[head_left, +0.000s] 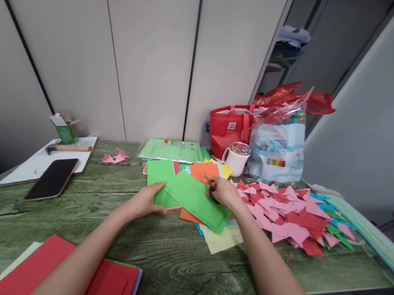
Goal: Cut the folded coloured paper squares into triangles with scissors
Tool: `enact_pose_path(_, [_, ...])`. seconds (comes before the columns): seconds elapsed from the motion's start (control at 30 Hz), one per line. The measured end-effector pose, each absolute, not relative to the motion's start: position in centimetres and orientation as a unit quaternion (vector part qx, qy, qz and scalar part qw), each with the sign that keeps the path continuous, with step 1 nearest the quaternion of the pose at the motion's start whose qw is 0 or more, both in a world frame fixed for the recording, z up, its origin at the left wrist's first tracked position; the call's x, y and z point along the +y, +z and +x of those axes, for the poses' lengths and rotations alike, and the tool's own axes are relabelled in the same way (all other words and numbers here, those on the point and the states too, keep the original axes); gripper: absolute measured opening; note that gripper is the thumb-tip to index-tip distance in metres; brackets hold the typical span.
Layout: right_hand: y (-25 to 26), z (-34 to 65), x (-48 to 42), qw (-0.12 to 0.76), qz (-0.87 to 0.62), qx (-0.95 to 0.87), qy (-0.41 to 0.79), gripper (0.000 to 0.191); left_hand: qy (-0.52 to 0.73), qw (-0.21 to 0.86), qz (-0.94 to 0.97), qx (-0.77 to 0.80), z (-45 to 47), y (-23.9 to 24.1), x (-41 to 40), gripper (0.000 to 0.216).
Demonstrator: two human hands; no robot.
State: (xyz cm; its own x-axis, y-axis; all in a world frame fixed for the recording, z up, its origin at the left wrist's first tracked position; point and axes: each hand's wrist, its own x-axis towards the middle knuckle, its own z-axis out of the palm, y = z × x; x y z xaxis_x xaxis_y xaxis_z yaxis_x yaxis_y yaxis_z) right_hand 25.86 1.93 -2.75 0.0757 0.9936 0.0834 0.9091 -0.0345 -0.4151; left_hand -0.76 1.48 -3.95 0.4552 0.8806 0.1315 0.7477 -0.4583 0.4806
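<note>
My right hand (225,191) is closed around small scissors (212,188) with black and orange handles, their blades pointing up and left over an orange sheet. Under the scissors lie green paper sheets (193,198), slanting across a pile of coloured paper. At the left edge of the green sheets is my left hand (145,201), its thumb and fingers apart and the fingertips touching the paper. More green paper (158,169) lies just beyond that hand. Orange sheets (204,170) and a pale yellow sheet (223,240) stick out from the pile.
Pink and red cut paper pieces (289,215) are heaped at the right. Behind stand a white mug (236,163), a red bag (226,134) and a filled plastic bag (278,148). At left lie a phone (53,179) and a hammer (71,148); red paper (106,283) lies in front.
</note>
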Motion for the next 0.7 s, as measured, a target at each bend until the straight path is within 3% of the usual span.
enact_pose_path(0.1, [-3.4, 24.9, 1.9, 0.152, -0.719, -0.67, 0.101, 0.05, 0.157, 0.164, 0.841, 0.491, -0.9, -4.6, 1.6, 0.079])
enact_pose_path(0.2, [-3.7, 24.4, 1.9, 0.133, -0.721, -0.673, 0.095, 0.054, 0.151, 0.156, 0.843, 0.492, -0.9, -4.6, 1.6, 0.077])
enact_pose_path(0.47, [-3.1, 24.3, 1.5, 0.121, -0.707, -0.688, 0.114, 0.03, 0.18, 0.162, 0.848, 0.472, -0.8, -4.7, 1.5, 0.077])
enact_pose_path(0.7, [-3.0, 23.3, 1.0, 0.119, -0.705, -0.689, 0.114, 0.053, 0.182, 0.137, 0.854, 0.469, -1.0, -5.3, 1.8, 0.08])
